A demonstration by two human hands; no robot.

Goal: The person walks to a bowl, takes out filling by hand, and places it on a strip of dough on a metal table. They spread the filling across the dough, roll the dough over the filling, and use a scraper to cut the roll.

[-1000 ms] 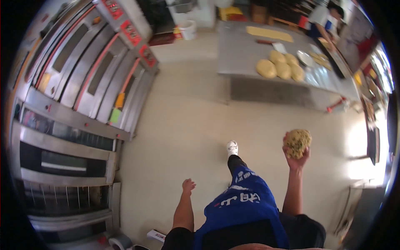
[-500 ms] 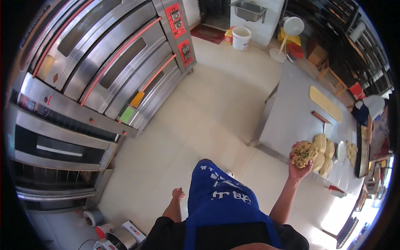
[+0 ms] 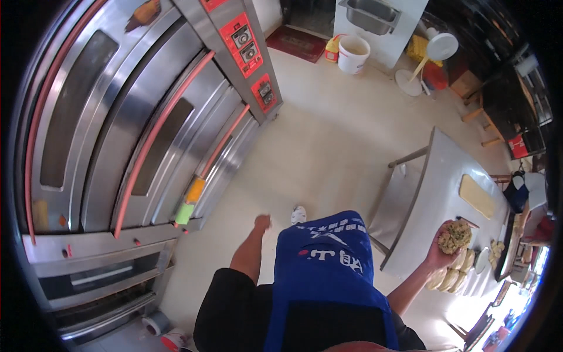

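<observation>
My right hand (image 3: 437, 256), raised at the near left edge of the steel table, cups a rough ball of crumbly yellowish filling (image 3: 454, 237) flecked with green. The ball bulges above the palm and hides most of the fingers. Beyond and below it on the table lie several pale dough pieces (image 3: 450, 280), close to the wrist. My left hand (image 3: 263, 222) hangs out to the left over the floor, touching nothing that I can see. It is small and smeared, so its fingers cannot be made out.
The steel table (image 3: 431, 202) carries a flat dough sheet (image 3: 477, 196) and a white oval plate (image 3: 482, 260). A co-worker (image 3: 531, 190) is at its far right side. Deck ovens (image 3: 138, 135) line the left. A white bucket (image 3: 353, 54) and a pedestal fan (image 3: 441, 47) stand ahead.
My view has turned, and the ovens look larger. My left hand has swung forward; my right hand still carries the filling ball. A white shoe now shows ahead of the blue apron.
</observation>
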